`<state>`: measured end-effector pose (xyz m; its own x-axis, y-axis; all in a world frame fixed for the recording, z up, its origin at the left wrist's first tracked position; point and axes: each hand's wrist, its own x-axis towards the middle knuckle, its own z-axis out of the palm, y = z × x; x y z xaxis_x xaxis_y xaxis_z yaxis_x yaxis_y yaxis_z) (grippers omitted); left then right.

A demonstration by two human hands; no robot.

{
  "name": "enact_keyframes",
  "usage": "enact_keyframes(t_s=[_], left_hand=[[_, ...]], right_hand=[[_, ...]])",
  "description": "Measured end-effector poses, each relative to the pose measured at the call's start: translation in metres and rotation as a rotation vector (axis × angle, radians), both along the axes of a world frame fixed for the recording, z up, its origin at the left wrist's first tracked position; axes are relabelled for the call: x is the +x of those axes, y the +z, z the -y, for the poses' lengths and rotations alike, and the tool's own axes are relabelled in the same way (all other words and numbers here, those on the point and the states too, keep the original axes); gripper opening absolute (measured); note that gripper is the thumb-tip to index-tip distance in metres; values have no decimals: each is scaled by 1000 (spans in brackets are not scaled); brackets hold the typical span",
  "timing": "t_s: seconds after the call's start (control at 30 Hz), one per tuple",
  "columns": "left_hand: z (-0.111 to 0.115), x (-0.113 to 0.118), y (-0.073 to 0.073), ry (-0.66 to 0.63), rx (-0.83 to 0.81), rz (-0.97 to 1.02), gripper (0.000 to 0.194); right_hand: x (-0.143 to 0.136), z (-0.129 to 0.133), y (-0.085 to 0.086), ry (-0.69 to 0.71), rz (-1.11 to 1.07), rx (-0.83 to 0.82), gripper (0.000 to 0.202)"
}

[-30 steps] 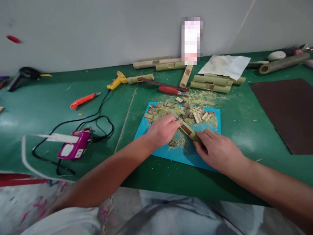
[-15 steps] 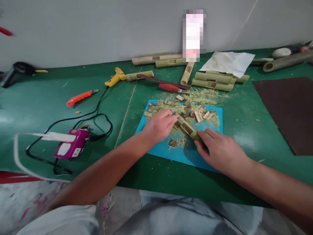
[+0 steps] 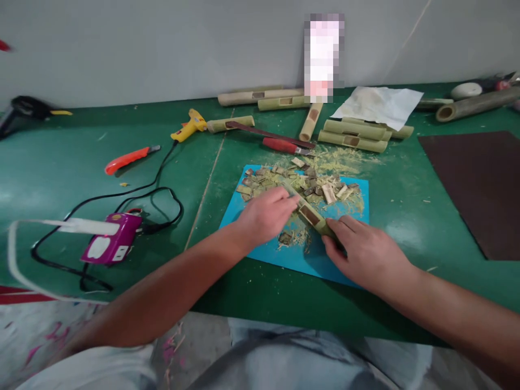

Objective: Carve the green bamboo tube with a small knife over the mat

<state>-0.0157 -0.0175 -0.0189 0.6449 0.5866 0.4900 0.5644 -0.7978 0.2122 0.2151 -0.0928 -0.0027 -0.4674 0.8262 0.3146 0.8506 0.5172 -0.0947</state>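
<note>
A green bamboo tube [image 3: 311, 214] with a rectangular opening cut in its side lies slantwise over the blue mat [image 3: 260, 252]. My right hand [image 3: 365, 246] is closed round its near end, thumb underneath and fingers on top. My left hand [image 3: 272, 214] is closed in a pinch on the tube's upper side, just beyond the opening. A small dark edge shows at the left fingertips; what it belongs to is unclear. Bamboo chips [image 3: 329, 193] and shavings lie heaped behind the tube, with a small pile [image 3: 285, 237] in front.
Behind the mat lie a red-handled knife [image 3: 280, 144], a thin dark strip [image 3: 264, 132] and several cut bamboo tubes [image 3: 353, 142]. To the left are an orange utility knife [image 3: 128, 160], a yellow glue gun [image 3: 190, 127] and a purple power strip [image 3: 109, 238] with cords. A brown sheet [image 3: 475, 189] lies right.
My left hand has slid a little along the tube towards the opening and my right hand, uncovering more of the far end. My right hand keeps its hold.
</note>
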Motion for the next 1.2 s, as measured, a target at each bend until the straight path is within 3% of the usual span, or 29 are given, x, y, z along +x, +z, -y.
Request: enact_keyframes(t_s=[0.37,0.73,0.87,1.03,1.2], left_hand=[[0,1,0,-27,-64,29,31],[-8,-2,-1,47,-21,75,30],[-8,-1,-2,-4,-27,23,31],[-8,-1,-3,39,-19,35,30],[-23,-9,-7,58,-8,27,30]], right_hand=[[1,-2,0,-14,-17,7,26],[-1,-3,-2,-5,32,46,25],[0,-3,-2,-12,32,4,24],[1,-4,-4,-18,21,-23,25],[1,-4,-6,-20,23,-6,25]])
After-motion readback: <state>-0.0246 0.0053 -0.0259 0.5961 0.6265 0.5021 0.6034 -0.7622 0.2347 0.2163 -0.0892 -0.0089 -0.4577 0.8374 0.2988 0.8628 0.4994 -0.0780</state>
